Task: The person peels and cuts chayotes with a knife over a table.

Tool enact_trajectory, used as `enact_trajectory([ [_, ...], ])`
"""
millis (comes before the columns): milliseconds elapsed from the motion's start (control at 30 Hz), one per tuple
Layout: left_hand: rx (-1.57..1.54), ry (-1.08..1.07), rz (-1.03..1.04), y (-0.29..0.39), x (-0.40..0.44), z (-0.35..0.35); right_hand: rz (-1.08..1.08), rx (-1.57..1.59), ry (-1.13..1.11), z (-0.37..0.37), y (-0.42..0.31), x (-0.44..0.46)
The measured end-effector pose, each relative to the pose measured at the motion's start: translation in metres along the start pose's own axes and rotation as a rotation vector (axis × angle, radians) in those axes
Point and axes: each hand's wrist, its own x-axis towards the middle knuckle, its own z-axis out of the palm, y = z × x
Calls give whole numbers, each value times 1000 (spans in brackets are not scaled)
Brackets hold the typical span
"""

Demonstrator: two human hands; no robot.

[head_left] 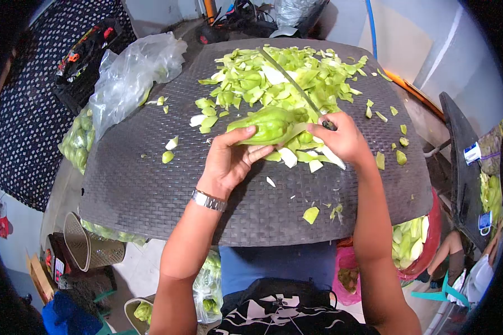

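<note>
My left hand (228,161) is closed around a pale green chayote (268,125), thumb on top and fingers underneath. The chayote lies roughly sideways above the table (145,151). In my right hand (345,139) is a long, narrow knife (289,79), gripped by its dark handle, with the blade pointing up and to the left over the peelings. The right fingers are close to the chayote's right end. Behind both hands spreads a heap of green chayote peelings (243,84). Several pale slivers lie below the chayote.
A clear plastic bag (137,72) lies at the table's back left, with bagged chayotes (78,139) beside it. At the lower right stands a red basin (430,240) of cut chayote. A beige basket (92,245) is at lower left. Another person's leg (447,251) shows at right.
</note>
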Motion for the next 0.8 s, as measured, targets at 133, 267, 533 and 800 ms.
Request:
enact_trajectory([
  [133, -22, 54, -3, -17, -1, 4, 116, 258, -168, 4, -21, -2],
  [267, 374, -21, -105, -15, -8, 15, 6, 362, -62, 9, -18, -3],
  [533, 442, -20, 102, -18, -16, 21, -365, -240, 144, 12, -35, -15],
  [800, 525, -60, 323, -27, -16, 30, -550, -221, 135, 19, -34, -14],
])
